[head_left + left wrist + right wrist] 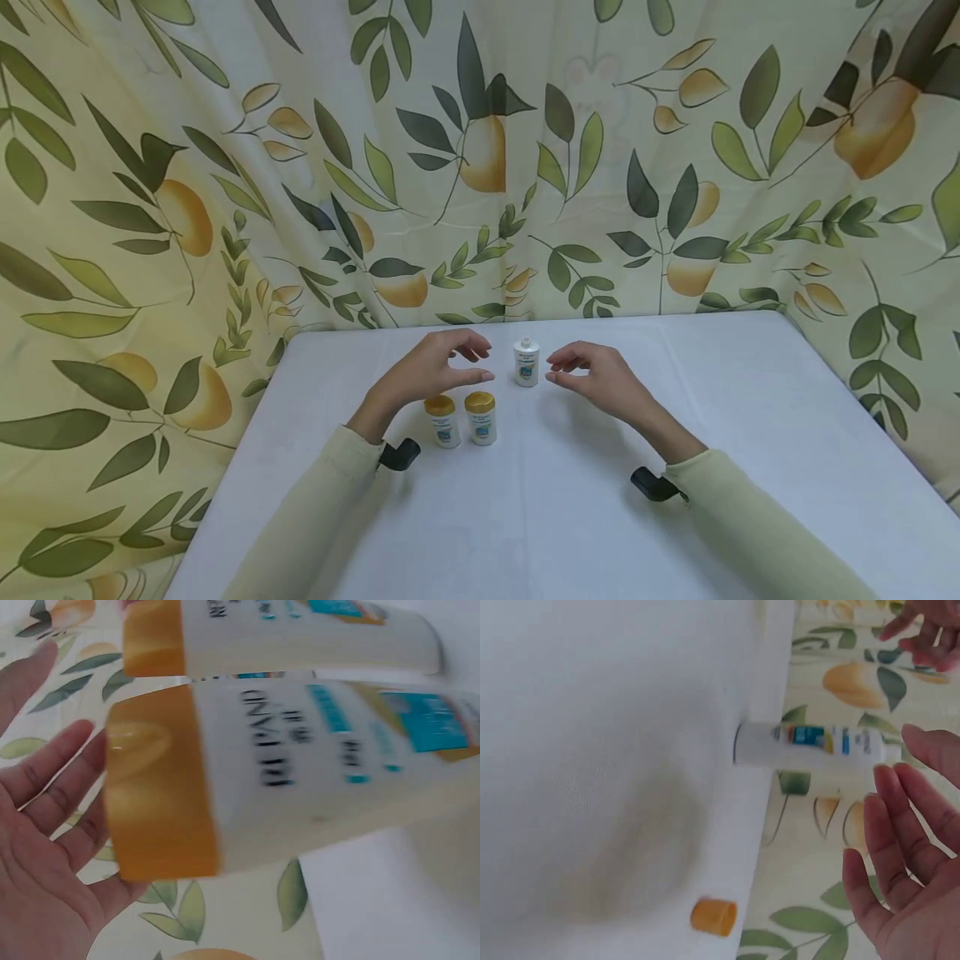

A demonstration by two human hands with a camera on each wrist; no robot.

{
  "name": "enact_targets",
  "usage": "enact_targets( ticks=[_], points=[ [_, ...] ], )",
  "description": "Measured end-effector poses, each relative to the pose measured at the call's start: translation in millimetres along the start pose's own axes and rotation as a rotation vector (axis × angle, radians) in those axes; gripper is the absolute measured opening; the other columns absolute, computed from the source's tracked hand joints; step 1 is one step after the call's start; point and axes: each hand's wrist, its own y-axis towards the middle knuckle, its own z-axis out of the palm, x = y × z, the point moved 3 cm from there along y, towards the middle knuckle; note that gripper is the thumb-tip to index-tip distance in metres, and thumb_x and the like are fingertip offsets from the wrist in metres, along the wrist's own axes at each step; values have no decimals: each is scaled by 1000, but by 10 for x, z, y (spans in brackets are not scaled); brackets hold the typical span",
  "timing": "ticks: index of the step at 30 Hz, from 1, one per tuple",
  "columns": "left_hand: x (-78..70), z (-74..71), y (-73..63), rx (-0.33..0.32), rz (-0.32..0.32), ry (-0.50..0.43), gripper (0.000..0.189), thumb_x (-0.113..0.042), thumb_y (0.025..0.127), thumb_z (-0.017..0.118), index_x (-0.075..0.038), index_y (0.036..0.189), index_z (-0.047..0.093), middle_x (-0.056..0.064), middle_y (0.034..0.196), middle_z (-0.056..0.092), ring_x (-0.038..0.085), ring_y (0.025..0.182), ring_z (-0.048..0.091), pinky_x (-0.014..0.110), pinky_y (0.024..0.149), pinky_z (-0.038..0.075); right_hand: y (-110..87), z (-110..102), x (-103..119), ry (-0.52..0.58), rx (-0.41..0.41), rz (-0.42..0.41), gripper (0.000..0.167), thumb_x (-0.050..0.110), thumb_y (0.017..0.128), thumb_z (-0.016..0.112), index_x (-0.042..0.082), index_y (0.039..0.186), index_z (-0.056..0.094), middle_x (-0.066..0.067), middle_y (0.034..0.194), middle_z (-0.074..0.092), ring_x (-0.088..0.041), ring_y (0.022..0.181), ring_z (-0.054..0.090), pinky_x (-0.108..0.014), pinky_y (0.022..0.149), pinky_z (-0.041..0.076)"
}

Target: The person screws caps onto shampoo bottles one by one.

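A white bottle point(527, 363) without a cap stands upright between the two hands, its narrow neck showing. To its left my left hand point(442, 364) hovers with thumb and fingers apart, holding nothing. My right hand point(591, 377) is on the other side, fingers loosely bent and apart from the bottle. Two white bottles with gold caps stand upright below the left hand: a left one point(444, 423) and a right one point(482, 419). Their printed labels fill much of the left wrist view. An orange-gold cap point(714, 916) lies on the table in the right wrist view; the head view does not show it.
A white cloth covers the table point(570, 517). Behind it hangs a curtain point(600, 208) printed with leaves and fruit, close to the table's far edge. A small black wrist camera point(400, 455) is on the left wrist, another black camera point(654, 484) on the right.
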Motion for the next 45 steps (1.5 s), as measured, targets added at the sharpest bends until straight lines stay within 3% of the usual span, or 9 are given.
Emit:
enact_targets(
  ticks=[6,14,25,33,38,45],
  points=[
    [-55,-45,166,6,-2,9,41,-29,89,80,-12,123,65,1,117,70,21,109,66,46,101,52,7,-139,-230,-48,-50,44,25,19,91,78,8,112,73,-6,110,73,-25,100,66,-50,92,54],
    [-74,-8,389,44,-104,-1,47,-28,90,79,-10,130,62,3,125,66,23,116,64,35,92,57,-28,-275,-466,-109,-103,108,36,19,89,79,3,120,69,-14,119,69,-35,111,63,-52,92,52],
    [-119,189,614,36,-230,-55,48,-23,90,79,-8,132,61,7,131,62,30,123,59,37,93,57,-52,-303,-700,-144,-37,188,50,24,89,79,0,130,62,-20,126,63,-39,117,57,-55,92,51],
    [-135,335,754,60,-307,-17,52,-22,90,79,-8,135,57,11,135,60,32,125,58,39,95,56,-40,-289,-798,-165,12,221,55,24,87,81,-2,131,61,-24,126,62,-39,115,58,-53,92,52],
    [-161,391,816,88,-365,37,54,-20,90,80,-8,137,56,11,137,60,26,121,59,37,95,55,-17,-277,-841,-169,19,248,54,24,87,81,-3,131,61,-24,126,63,-40,114,58,-52,91,53],
    [-170,462,870,72,-404,39,42,-11,89,79,-5,127,64,9,124,65,22,110,61,34,90,56,22,-251,-936,-192,17,253,52,23,87,81,-3,128,62,-23,122,64,-38,111,59,-51,91,52]
  ],
)
